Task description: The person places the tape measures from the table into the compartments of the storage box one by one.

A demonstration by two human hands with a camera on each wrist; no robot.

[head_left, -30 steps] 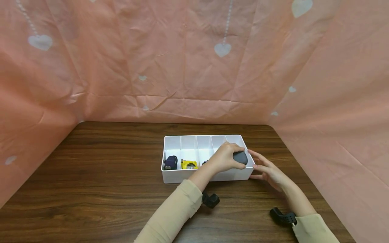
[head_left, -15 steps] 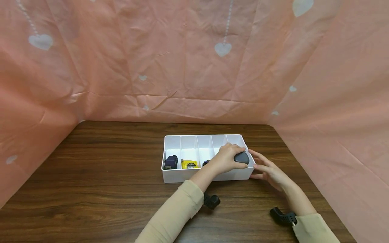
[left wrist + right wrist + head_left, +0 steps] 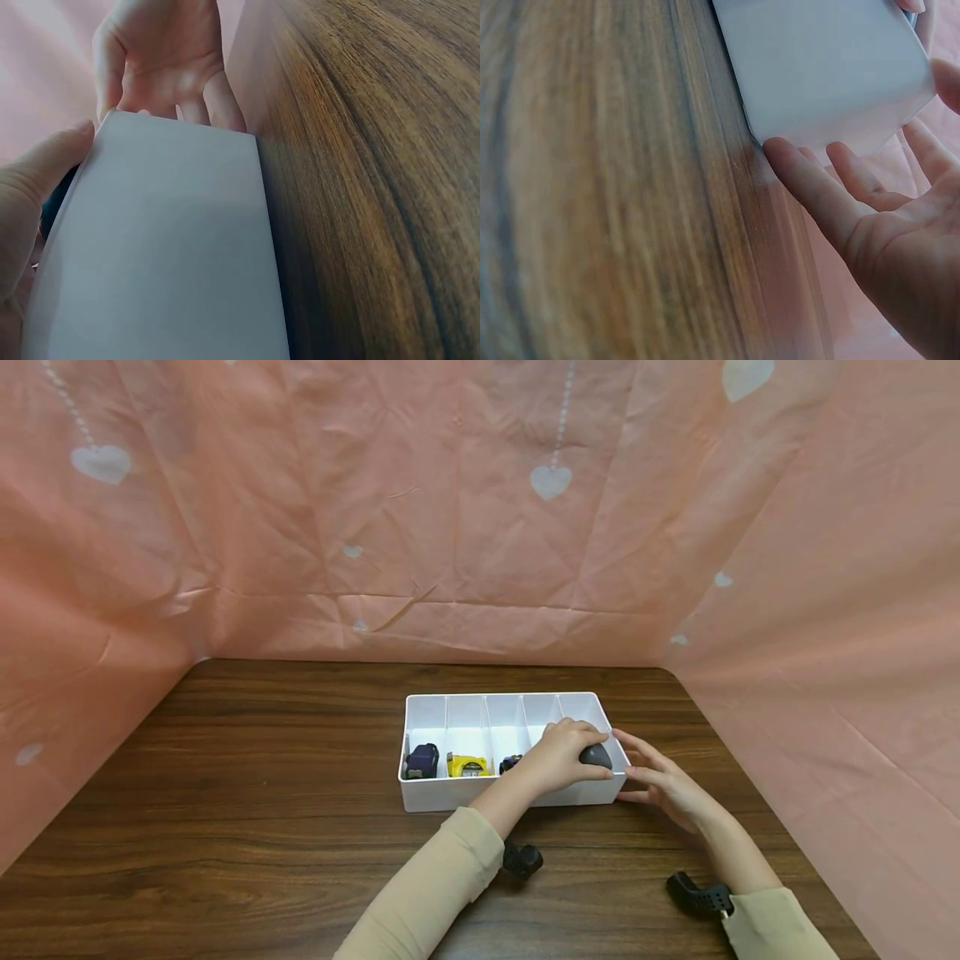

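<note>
A white box (image 3: 442, 795) split into several compartments sits on the wooden table. My left hand (image 3: 557, 758) reaches over its front wall and grips a smooth, rounded dark grey object (image 3: 597, 757) at the rightmost compartment, thumb toward me and fingers on the far side. My right hand (image 3: 667, 787) is at the box's right end, its spread fingers touching that end wall in the right wrist view. A dark blue, boxy item (image 3: 422, 761) lies in the leftmost compartment and a yellow tape measure (image 3: 468, 766) in the second. Left of my left wrist, a small dark item (image 3: 509, 763) shows partly.
The brown table (image 3: 225, 827) extends widely to the left of the box. Pink cloth (image 3: 450, 527) with white hearts hangs behind and along both sides. A black wrist device (image 3: 522, 860) is under my left wrist, another (image 3: 699, 894) by my right.
My left hand has lowered the dark grey object slightly and tilted it, so less of it shows above the fingers. The right hand stays at the box's end.
</note>
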